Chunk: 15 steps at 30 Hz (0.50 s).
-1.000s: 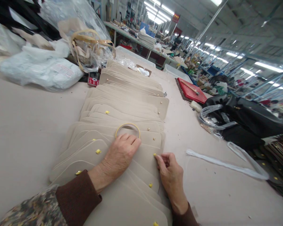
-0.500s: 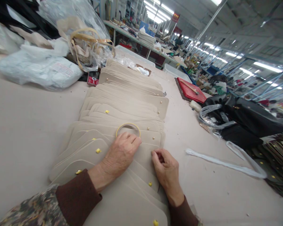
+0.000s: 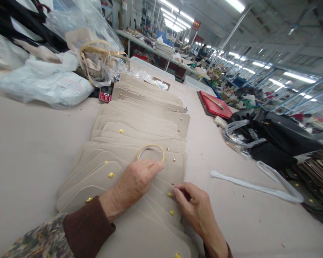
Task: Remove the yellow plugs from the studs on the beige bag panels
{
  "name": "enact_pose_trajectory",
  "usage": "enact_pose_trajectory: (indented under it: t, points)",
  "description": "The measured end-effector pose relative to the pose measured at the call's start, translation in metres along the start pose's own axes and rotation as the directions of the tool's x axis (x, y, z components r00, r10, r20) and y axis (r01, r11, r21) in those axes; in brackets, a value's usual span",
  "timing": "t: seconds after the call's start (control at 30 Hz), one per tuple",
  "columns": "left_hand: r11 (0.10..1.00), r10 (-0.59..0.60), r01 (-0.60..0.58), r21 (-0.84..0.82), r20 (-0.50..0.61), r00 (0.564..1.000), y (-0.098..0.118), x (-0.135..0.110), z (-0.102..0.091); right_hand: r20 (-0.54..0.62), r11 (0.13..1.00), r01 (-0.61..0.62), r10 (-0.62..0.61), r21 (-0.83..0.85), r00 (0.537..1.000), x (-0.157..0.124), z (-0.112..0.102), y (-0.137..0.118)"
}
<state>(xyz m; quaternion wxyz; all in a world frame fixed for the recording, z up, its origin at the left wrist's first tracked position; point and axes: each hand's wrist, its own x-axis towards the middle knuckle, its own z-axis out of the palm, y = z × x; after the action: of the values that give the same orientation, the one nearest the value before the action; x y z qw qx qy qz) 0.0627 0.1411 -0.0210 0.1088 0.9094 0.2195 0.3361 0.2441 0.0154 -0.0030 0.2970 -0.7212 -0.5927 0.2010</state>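
Observation:
Beige flat panels [image 3: 140, 122] with rounded corners lie overlapped in a long row in front of me. Small metal studs [image 3: 174, 160] show along their right side, and several spots carry bits of yellow tape [image 3: 111, 175]. My left hand [image 3: 137, 179] is closed on a roll of yellow tape [image 3: 150, 146], which stands on edge over the panels. At the panels' right edge, my right hand [image 3: 195, 202] has thumb and forefinger bent together. A yellow tape piece [image 3: 169, 194] sits at its thumb tip, just below a bare stud [image 3: 172, 184]; what the fingers pinch is hidden.
Plastic-wrapped bundles [image 3: 45, 86] and a small red device [image 3: 105, 94] lie at the back left. To the right are a red pad [image 3: 214, 104] with a hammer-like tool, black bags [image 3: 280, 132], a white strip [image 3: 250, 184] and stacked dark panels [image 3: 317, 179].
My right hand has shifted down and slightly right, and a yellow tape piece now shows by its thumb. The left hand with the tape roll has moved slightly down and right.

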Motion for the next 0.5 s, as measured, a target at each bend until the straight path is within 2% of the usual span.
enact_pose_trajectory:
  t: [0.07,0.17,0.3,0.5]
  points:
    - [0.996,0.062,-0.063,-0.066,-0.015,0.998,0.001,-0.003,-0.002,-0.172,0.992,0.111,-0.100,0.060,0.980,0.005,0.003,-0.004]
    - [0.987,0.114,-0.113,-0.114,-0.001,0.993,0.004,-0.008,-0.003,-0.284,0.949,0.313,-0.288,0.044,0.914,0.014,0.010,-0.012]
    - [0.990,0.109,-0.110,-0.084,-0.011,0.994,0.006,-0.010,-0.001,-0.268,0.878,0.472,-0.474,-0.077,0.839,0.022,0.016,-0.018]
    - [0.987,0.100,-0.096,-0.131,0.021,0.995,0.008,-0.012,0.001,-0.227,0.824,0.546,-0.567,-0.154,0.792,0.028,0.021,-0.020]
